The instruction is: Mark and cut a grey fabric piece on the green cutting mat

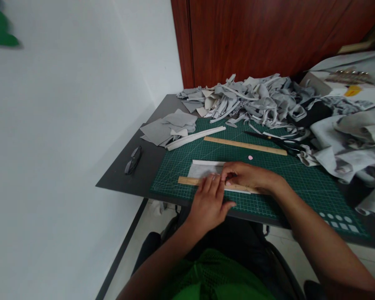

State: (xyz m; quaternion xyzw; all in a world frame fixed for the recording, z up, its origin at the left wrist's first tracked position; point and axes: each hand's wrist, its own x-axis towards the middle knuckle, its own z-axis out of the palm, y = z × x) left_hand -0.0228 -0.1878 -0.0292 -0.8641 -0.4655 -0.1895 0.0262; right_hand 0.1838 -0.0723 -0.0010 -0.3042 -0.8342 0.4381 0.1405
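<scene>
A small piece of grey fabric (pixel 200 170) with a pale strip along its far edge lies on the green cutting mat (pixel 171 166). Across its near side runs a wooden ruler (pixel 186 180). My left hand (pixel 210 204) rests on this ruler with its fingers stretched out and the thumb apart, palm down. Close beside it, my right hand (pixel 248 175) is curled over the fabric and ruler, fingertips pinched together against the left fingertips. What the right fingers hold, if anything, is hidden.
Behind lie a second wooden ruler (pixel 246 146), black scissors (pixel 281 143) and a large heap of grey fabric scraps (pixel 253 100). Flat fabric pieces (pixel 162 129) and glasses (pixel 133 160) are on the left. Rolled fabric (pixel 350 146) covers the right; a wall borders the left.
</scene>
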